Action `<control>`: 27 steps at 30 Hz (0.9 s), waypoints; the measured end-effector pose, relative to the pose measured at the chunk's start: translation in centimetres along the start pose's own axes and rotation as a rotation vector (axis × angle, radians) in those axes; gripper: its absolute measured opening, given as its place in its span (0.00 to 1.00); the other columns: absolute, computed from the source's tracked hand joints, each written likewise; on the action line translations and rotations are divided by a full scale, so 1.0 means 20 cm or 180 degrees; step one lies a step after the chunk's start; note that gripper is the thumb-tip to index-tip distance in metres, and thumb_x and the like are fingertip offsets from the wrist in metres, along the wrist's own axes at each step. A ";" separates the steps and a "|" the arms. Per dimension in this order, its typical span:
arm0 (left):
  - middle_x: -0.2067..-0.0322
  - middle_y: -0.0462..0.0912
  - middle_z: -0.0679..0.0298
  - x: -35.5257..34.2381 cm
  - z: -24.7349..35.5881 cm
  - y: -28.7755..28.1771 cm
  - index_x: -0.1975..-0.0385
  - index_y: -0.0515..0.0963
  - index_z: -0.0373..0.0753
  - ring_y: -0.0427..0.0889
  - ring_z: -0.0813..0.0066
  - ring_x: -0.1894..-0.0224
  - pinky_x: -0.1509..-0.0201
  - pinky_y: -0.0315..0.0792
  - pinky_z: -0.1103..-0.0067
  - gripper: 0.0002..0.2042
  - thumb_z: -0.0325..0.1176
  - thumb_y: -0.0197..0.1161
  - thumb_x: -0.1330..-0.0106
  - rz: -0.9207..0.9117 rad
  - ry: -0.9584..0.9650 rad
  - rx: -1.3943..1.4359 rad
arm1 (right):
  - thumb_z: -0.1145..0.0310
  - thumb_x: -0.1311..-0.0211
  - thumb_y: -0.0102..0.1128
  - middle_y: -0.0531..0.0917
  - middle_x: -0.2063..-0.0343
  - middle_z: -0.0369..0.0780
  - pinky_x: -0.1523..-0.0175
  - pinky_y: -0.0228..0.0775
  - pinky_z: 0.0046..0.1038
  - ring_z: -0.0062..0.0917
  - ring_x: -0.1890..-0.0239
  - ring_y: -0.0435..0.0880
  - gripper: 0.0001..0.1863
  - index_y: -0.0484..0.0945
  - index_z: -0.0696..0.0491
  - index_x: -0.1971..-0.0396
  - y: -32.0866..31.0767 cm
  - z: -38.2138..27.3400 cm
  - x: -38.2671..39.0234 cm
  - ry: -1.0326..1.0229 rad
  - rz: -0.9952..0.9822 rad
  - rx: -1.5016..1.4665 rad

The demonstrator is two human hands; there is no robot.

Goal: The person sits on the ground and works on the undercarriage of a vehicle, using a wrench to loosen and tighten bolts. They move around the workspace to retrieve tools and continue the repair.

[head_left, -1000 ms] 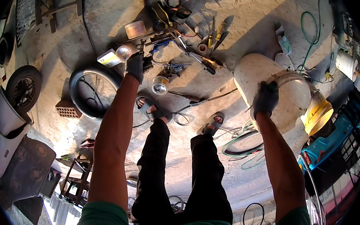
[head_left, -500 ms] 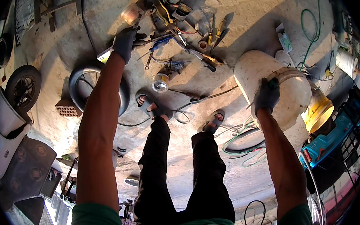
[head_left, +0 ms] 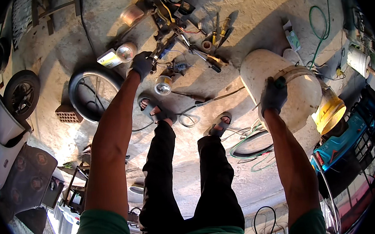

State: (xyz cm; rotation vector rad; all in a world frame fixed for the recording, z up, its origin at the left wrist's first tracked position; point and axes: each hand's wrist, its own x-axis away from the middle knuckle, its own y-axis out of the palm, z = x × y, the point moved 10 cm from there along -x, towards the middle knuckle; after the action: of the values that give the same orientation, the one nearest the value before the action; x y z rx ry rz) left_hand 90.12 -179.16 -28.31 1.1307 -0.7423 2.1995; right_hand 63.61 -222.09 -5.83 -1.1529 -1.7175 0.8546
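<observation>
The right hand [head_left: 274,97] is clenched round a green-handled tool [head_left: 279,82], its thin shaft poking out toward eight o'clock, before a white bucket [head_left: 300,107]. The left hand [head_left: 141,65] is at a dark bar-like tool [head_left: 160,49] toward its two o'clock (whether the fingers grip it, I cannot tell). The step in hand looks like handling loose tools; moving that bar would call for a firm hold, clear of the yellow-handled pliers [head_left: 168,11] at one o'clock and the clear jar [head_left: 163,86] around half past four.
</observation>
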 end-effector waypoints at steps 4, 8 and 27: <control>0.68 0.87 0.57 0.10 0.02 0.21 0.45 0.79 0.37 0.86 0.73 0.74 0.73 0.81 0.75 0.16 0.29 0.54 0.30 -0.0574 -0.0004 -0.0645 | 0.55 0.44 0.62 0.84 0.70 0.51 0.57 0.73 0.41 0.45 0.66 0.84 0.19 0.77 0.58 0.65 0.00 0.02 -0.01 0.0047 0.0003 -0.0061; 0.67 0.87 0.57 0.27 0.03 0.49 0.44 0.79 0.38 0.88 0.73 0.73 0.71 0.82 0.76 0.17 0.29 0.51 0.30 -0.0978 -0.0045 -0.0259 | 0.56 0.44 0.63 0.84 0.71 0.50 0.58 0.74 0.40 0.44 0.68 0.84 0.19 0.77 0.58 0.65 -0.01 0.01 0.00 -0.0011 0.0056 -0.0028; 0.63 0.87 0.55 0.92 -0.63 0.84 0.30 0.64 0.43 0.88 0.73 0.67 0.68 0.83 0.77 0.27 0.22 0.46 0.31 -0.0589 -0.0725 0.1035 | 0.55 0.47 0.62 0.84 0.68 0.53 0.55 0.73 0.43 0.48 0.63 0.84 0.20 0.78 0.59 0.65 -0.01 0.01 0.01 0.0108 0.0070 -0.0079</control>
State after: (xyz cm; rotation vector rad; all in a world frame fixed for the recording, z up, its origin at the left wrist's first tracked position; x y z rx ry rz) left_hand 62.82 -178.30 -22.78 1.5644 -0.3552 2.1036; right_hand 63.40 -222.07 -5.59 -1.1983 -1.6950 0.8244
